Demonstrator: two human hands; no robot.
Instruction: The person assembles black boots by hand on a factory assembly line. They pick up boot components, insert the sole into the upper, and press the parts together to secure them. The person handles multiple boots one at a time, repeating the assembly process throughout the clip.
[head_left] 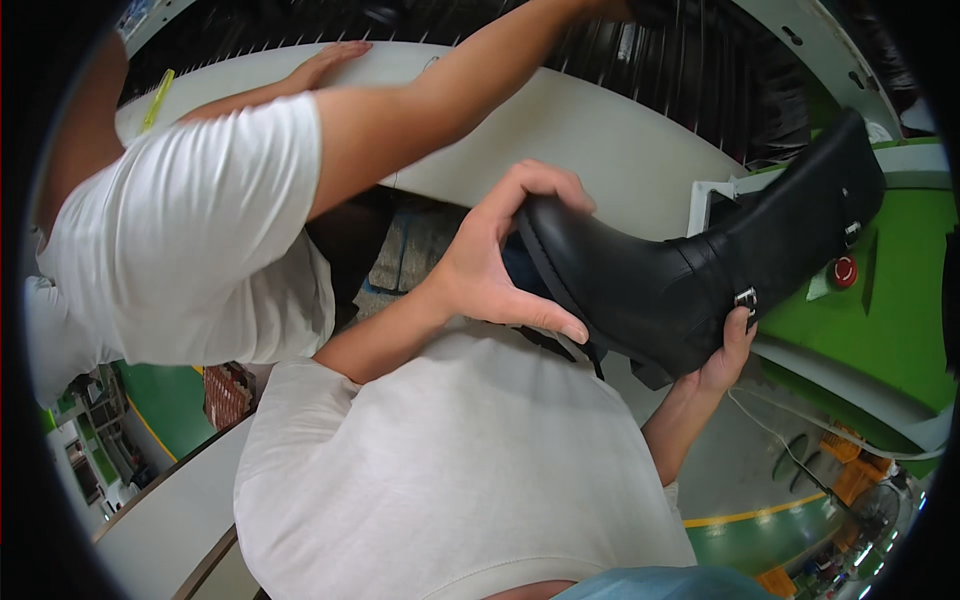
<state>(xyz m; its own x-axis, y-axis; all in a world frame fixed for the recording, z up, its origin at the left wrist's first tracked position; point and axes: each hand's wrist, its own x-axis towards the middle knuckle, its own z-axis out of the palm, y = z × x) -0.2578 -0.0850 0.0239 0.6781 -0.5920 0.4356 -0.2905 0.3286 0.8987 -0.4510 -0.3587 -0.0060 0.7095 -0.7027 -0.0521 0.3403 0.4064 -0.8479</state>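
A tall black boot (640, 275) with metal buckles lies across both my hands, its toe to the left and its shaft rising to the upper right. My left hand (490, 250) wraps the toe end, fingers curled over the top and thumb along the sole edge. At the heel and ankle, my right hand (715, 365) grips from below, its thumb by the lower buckle (746, 298). Most of the right fingers are hidden behind the boot. A second buckle (852, 232) sits higher up the shaft.
At my left stands a co-worker in a white shirt (200, 230), one arm stretched across a pale worktable (600, 130). Behind it runs a dark rack of metal rods (640, 60). To the right is a green machine (890, 320) with a red button (843, 271).
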